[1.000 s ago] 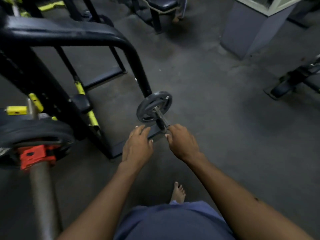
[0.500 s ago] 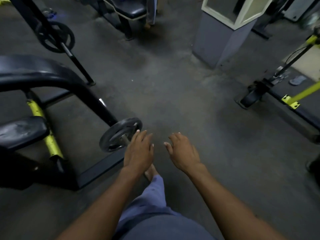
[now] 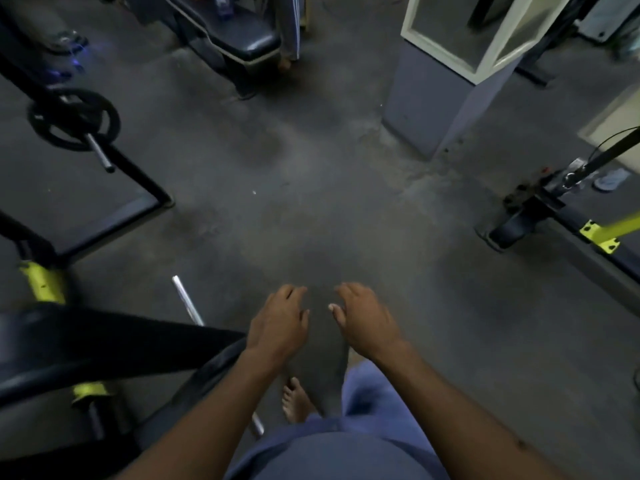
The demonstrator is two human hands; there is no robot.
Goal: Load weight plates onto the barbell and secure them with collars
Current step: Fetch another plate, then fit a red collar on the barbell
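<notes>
My left hand [image 3: 277,323] and my right hand [image 3: 363,320] hover side by side over the grey floor, fingers loosely curled and apart, holding nothing. A bare silver bar end [image 3: 187,299] pokes out to the left of my left hand, from behind a black frame. A dark rounded edge that looks like a small weight plate [image 3: 207,370] shows under my left forearm. Another black weight plate [image 3: 74,121] sits on a silver sleeve [image 3: 100,155] at the upper left. No collar is in view.
A black and yellow rack [image 3: 104,344] fills the lower left. A padded bench [image 3: 242,36] with a person's leg [image 3: 289,29] beside it stands at the top. A grey pillar [image 3: 433,98] rises at the upper right, and a machine base with a yellow bracket [image 3: 599,233] is at the right.
Both hands came off the bar of the small plate and now hang empty. The view swung away, so that plate slid down under my left forearm.
</notes>
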